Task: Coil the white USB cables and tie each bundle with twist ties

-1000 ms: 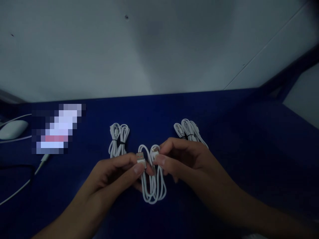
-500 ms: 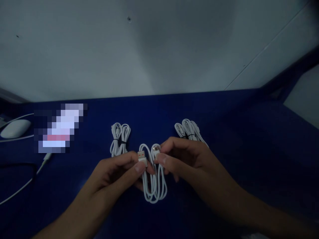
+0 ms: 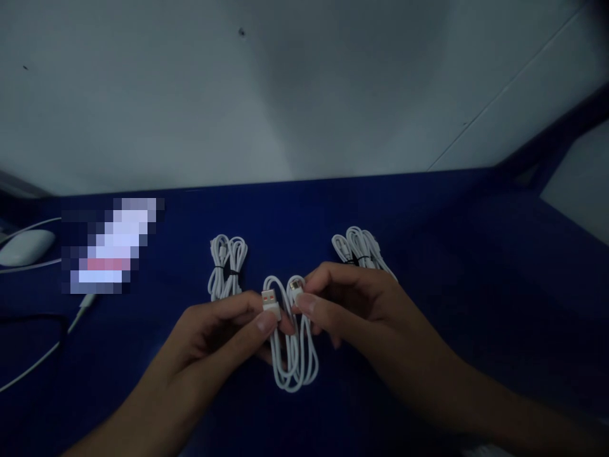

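A coiled white USB cable [image 3: 294, 365] hangs in loops between my two hands, low in the middle of the head view. My left hand [image 3: 223, 343] is closed, pinching the cable beside its USB-A plug [image 3: 269, 298], whose metal end points up. Closed on the other side of the coil, my right hand [image 3: 361, 311] pinches the second connector [image 3: 295, 287] between thumb and forefinger. This connector's metal tip shows, but its exact type is too small to tell. The loops dangle below the fingers.
Behind my left hand lie white cable bundles [image 3: 228, 260] with black ties. More tied white cables [image 3: 356, 244] lie behind my right hand. At left are a phone with a blurred screen [image 3: 117, 241], its plugged-in cord [image 3: 35, 365] and a white mouse-like object [image 3: 27, 247] on the blue surface [image 3: 285, 216].
Both hands keep the same pinch on the cable and have barely moved. The whole view has shifted very slightly, so the things on the surface sit a little further left.
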Tool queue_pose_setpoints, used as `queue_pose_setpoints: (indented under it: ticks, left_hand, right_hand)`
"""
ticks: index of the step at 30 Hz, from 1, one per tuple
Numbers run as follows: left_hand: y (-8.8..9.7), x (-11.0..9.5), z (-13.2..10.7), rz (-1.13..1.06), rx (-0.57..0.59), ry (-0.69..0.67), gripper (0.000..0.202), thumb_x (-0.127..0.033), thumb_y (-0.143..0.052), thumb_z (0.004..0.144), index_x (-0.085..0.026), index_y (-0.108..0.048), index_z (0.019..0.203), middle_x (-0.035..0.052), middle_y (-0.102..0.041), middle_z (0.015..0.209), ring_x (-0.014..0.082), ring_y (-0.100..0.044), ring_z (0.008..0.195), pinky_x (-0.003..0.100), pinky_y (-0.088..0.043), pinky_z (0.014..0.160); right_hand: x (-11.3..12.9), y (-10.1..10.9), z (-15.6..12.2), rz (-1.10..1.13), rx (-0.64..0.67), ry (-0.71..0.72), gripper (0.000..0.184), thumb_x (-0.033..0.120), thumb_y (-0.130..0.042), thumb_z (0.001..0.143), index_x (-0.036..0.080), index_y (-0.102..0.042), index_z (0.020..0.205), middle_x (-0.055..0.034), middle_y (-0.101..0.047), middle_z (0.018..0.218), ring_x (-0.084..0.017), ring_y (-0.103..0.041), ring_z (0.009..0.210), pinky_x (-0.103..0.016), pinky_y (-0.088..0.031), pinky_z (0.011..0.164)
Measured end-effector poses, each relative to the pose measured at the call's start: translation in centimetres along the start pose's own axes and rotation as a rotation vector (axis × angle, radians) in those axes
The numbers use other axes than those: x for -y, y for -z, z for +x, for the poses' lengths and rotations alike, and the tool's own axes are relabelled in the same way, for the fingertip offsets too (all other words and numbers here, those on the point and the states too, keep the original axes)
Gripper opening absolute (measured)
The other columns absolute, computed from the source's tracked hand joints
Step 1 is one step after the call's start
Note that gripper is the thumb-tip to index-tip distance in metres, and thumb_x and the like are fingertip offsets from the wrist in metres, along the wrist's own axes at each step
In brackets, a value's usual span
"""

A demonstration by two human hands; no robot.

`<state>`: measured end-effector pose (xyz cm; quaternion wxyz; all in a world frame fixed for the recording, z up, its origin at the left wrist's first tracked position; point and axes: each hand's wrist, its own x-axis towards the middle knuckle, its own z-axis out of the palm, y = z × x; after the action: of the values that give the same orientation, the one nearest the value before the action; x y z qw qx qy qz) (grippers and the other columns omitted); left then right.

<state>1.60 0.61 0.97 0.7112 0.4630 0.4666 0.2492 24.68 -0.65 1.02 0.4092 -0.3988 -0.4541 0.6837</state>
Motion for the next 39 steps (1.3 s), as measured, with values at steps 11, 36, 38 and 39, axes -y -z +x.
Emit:
queue_pose_setpoints:
  ticks: [11, 36, 38, 39]
  left_hand:
    - [0.2, 0.5, -0.3, -0.021, -0.029, 0.032, 0.023, -0.049, -0.079, 0.107, -0.028, -0.089, 0.104, 0.0029, -0.081, 0.095, 0.0209, -0.075, 0.092, 0.029, -0.063, 0.085]
    - [-0.4, 0.3, -0.4, -0.106, -0.062, 0.03, 0.044, -0.061, -0.064, 0.113, -0.026, -0.078, 0.136, 0.0134, -0.088, 0.122, 0.0312, -0.088, 0.095, 0.041, -0.074, 0.082]
    - [-0.2, 0.3, -0.3, -0.045, -0.019, 0.006, 0.038, -0.058, -0.067, 0.112, -0.025, -0.083, 0.123, 0.0096, -0.089, 0.114, 0.0263, -0.087, 0.088, 0.037, -0.073, 0.085]
    - [-0.2, 0.3, -0.2, -0.023, -0.006, -0.01, 0.036, -0.057, -0.069, 0.112, -0.025, -0.084, 0.116, 0.0079, -0.089, 0.109, 0.0239, -0.087, 0.084, 0.034, -0.072, 0.086]
  right_hand:
    - [-0.1, -0.2, 0.0, -0.023, -0.033, -0.029, 0.021, 0.035, -0.08, 0.11, 0.025, -0.078, 0.091, 0.0018, -0.078, 0.09, -0.014, -0.069, 0.08, -0.026, -0.059, 0.077]
    - [0.0, -0.3, 0.1, -0.062, -0.109, 0.024, 0.03, 0.048, -0.072, 0.115, 0.024, -0.073, 0.096, 0.002, -0.074, 0.087, -0.013, -0.073, 0.08, -0.025, -0.063, 0.077]
    - [0.1, -0.3, -0.1, -0.061, -0.086, 0.037, 0.028, 0.046, -0.073, 0.115, 0.024, -0.074, 0.096, 0.0026, -0.074, 0.089, -0.012, -0.072, 0.081, -0.024, -0.062, 0.08]
    - [0.0, -0.3, -0.2, -0.062, -0.074, 0.042, 0.026, 0.045, -0.073, 0.115, 0.025, -0.074, 0.098, 0.0026, -0.075, 0.092, -0.012, -0.072, 0.084, -0.024, -0.062, 0.082]
